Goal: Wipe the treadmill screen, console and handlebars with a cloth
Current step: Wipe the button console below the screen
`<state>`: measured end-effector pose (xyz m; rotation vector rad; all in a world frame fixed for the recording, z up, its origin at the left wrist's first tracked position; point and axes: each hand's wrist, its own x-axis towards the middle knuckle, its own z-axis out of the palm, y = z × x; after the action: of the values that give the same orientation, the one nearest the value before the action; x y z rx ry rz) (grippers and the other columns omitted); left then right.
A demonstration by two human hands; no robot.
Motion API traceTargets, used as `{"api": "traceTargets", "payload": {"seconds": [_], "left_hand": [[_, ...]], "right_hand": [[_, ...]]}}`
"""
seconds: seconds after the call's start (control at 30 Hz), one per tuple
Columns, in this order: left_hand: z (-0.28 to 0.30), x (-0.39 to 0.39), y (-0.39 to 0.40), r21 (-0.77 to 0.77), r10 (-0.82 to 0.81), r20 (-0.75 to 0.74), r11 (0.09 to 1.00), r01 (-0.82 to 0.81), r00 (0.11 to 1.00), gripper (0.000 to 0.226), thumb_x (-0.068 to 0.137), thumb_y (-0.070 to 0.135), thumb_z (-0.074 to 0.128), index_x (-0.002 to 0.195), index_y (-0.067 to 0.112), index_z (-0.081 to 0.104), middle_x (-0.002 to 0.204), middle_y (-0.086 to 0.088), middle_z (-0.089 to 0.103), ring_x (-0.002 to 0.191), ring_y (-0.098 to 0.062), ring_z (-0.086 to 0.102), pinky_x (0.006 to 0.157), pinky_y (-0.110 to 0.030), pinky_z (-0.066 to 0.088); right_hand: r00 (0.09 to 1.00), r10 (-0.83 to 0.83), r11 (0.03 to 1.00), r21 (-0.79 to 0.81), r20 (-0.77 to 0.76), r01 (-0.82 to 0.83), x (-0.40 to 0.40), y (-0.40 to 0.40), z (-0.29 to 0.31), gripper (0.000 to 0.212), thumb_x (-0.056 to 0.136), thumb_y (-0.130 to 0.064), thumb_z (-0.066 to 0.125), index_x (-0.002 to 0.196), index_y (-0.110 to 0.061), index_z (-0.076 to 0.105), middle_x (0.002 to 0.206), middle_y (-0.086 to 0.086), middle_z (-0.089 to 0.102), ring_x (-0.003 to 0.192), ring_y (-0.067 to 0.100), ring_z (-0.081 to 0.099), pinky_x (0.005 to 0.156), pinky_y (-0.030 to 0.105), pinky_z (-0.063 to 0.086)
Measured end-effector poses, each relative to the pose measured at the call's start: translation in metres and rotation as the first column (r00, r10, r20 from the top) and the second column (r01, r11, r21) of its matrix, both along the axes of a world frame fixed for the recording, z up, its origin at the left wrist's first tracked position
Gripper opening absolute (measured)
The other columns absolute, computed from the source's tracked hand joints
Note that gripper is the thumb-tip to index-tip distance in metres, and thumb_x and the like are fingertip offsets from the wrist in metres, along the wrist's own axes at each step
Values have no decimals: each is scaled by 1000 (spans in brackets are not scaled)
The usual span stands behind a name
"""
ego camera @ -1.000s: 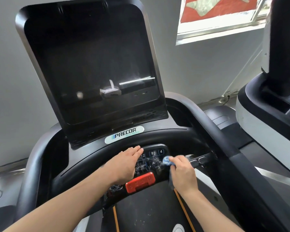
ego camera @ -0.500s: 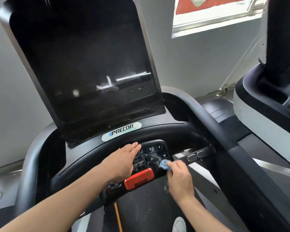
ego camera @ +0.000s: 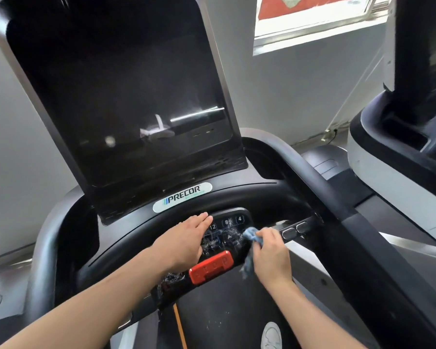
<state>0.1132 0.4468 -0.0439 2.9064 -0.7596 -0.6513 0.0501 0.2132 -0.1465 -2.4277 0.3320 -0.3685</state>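
The treadmill's big dark screen (ego camera: 126,96) tilts up at the top. Below it lies the black console (ego camera: 237,195) with a keypad (ego camera: 228,231) and a red stop bar (ego camera: 210,267). My left hand (ego camera: 184,241) rests flat, fingers straight, on the keypad's left part. My right hand (ego camera: 271,254) grips a small blue cloth (ego camera: 249,234) bunched against the keypad's right edge, with a loose end hanging below. The right handlebar (ego camera: 320,187) runs down past my right hand, and the left handlebar (ego camera: 44,245) curves down at the left.
Two small buttons (ego camera: 296,230) sit on a bar just right of the cloth. A second machine (ego camera: 398,152) stands close at the right. The treadmill belt (ego camera: 224,313) lies below the console. A grey wall and a window (ego camera: 312,18) are behind.
My right hand with the cloth has slid left and down from the side bar onto the keypad's right edge, then a little back up. My left hand has stayed on the keypad.
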Motion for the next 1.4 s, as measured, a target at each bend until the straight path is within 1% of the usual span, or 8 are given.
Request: {"api": "traceTargets", "payload": {"seconds": [0.23,0.37,0.53,0.73,0.9,1.03,1.2,1.4], "left_hand": [[1,-2,-1,-10,9,-10,1000,-9,1000,79,103,19,47,168,26,2,176,7,-2,161,-15,8,130,-38,18],[-2,1,1,-13,14,-12,1000,-14,1000,79,103,21,47,168,28,3,176,8,0,161,-15,10,130,-39,20],[-2,-1,0,-11,22,-14,1000,-22,1000,79,102,22,46,168,28,3,176,8,0,161,-16,10,130,-40,19],[-5,1,2,-11,12,-2,1000,-12,1000,81,101,22,48,168,27,4,176,8,1,161,-15,11,130,-39,21],[-4,-1,1,-16,12,-4,1000,-12,1000,79,102,22,47,168,26,3,176,7,1,161,-16,10,130,-40,20],[-4,0,2,-11,3,4,1000,-3,1000,79,103,22,47,168,25,3,176,6,0,161,-17,10,130,-38,18],[-2,-1,0,-5,8,-3,1000,-8,1000,79,102,22,46,168,25,3,176,5,0,161,-17,10,130,-40,18],[-5,1,1,-8,13,-11,1000,-13,1000,79,102,23,47,168,26,4,176,7,1,161,-16,10,130,-41,21]], "right_hand": [[994,98,994,53,-42,-96,-38,27,-2,25,82,3,73,87,-16,58,93,-1,55,80,29,61,72,35,45],[995,-90,995,48,-43,92,7,-3,7,17,84,1,73,85,-11,60,91,7,57,79,37,60,70,39,39],[993,103,993,56,-53,-100,-39,35,2,25,82,3,72,86,-16,57,91,-4,51,79,29,61,70,31,40],[998,-29,999,27,-51,31,4,9,16,17,86,2,68,85,-12,57,91,4,54,80,34,58,69,39,42],[985,148,989,39,-83,-145,-36,38,2,23,85,0,70,87,-18,56,92,-6,49,77,26,60,69,32,40],[996,-42,997,60,-73,46,0,9,7,15,87,0,70,84,-10,59,92,5,57,79,35,59,70,40,42],[983,162,985,76,-83,-156,-44,45,2,26,88,0,71,83,-20,55,87,-13,44,66,10,44,60,20,31],[996,-65,997,27,-64,67,-4,8,8,17,84,2,72,85,-11,60,92,7,58,78,37,60,69,40,45]]}}
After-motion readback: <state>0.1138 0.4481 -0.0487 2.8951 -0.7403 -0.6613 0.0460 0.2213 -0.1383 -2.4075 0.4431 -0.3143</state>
